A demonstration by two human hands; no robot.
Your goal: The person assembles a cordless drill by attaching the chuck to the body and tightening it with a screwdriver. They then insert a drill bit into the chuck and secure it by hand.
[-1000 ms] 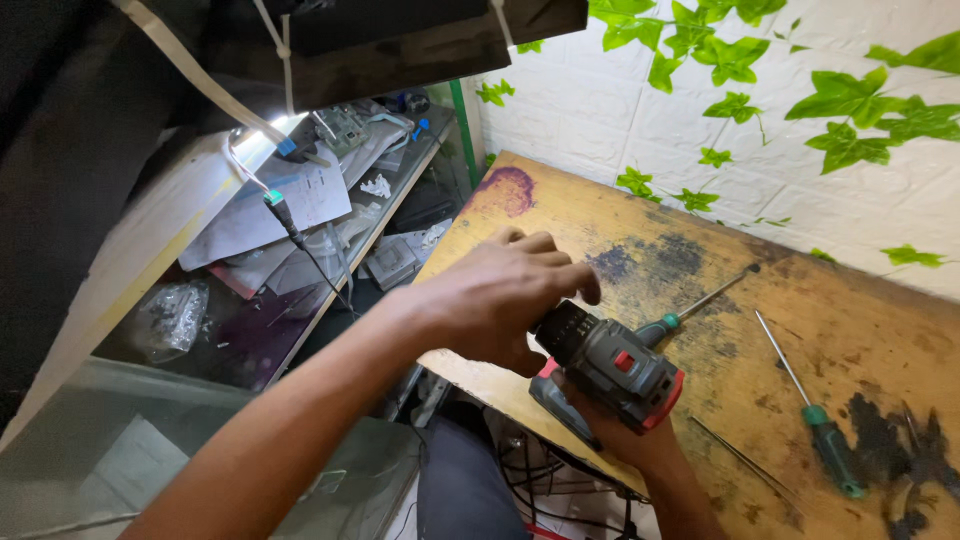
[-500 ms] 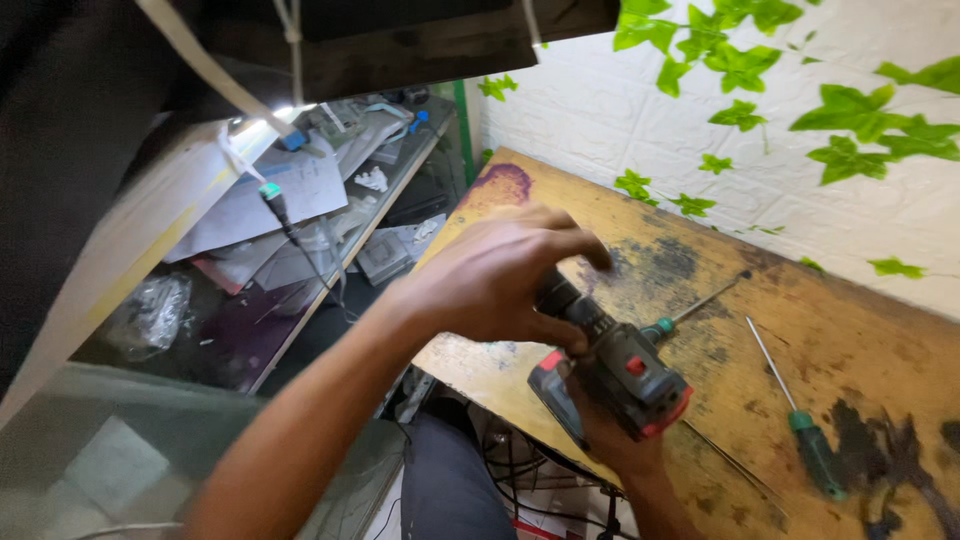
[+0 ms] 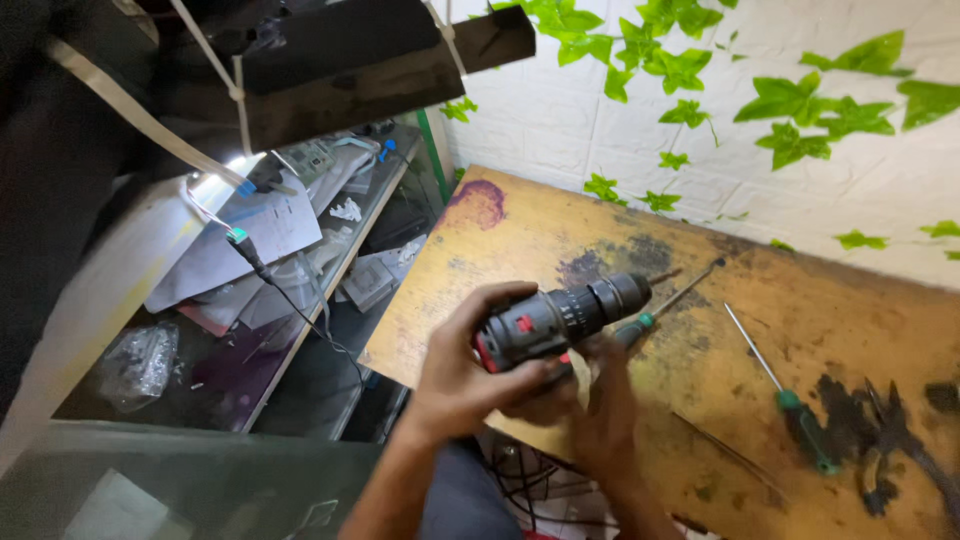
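Hands: L hand (image 3: 462,372) & R hand (image 3: 600,400) both gripping cordless drill (image 3: 555,318) over stained bench (image 3: 520,235).

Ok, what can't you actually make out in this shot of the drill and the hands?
Head view only:
- Drill grip and trigger: covered by the left hand and right hand.
- Drill tip: too small to tell whether a bit is fitted.
- Nearer screwdriver: its handle runs behind the right hand.
- Items on the side shelf: cluttered and too small to identify.
- Table: its right and bottom parts are cut off by the frame.
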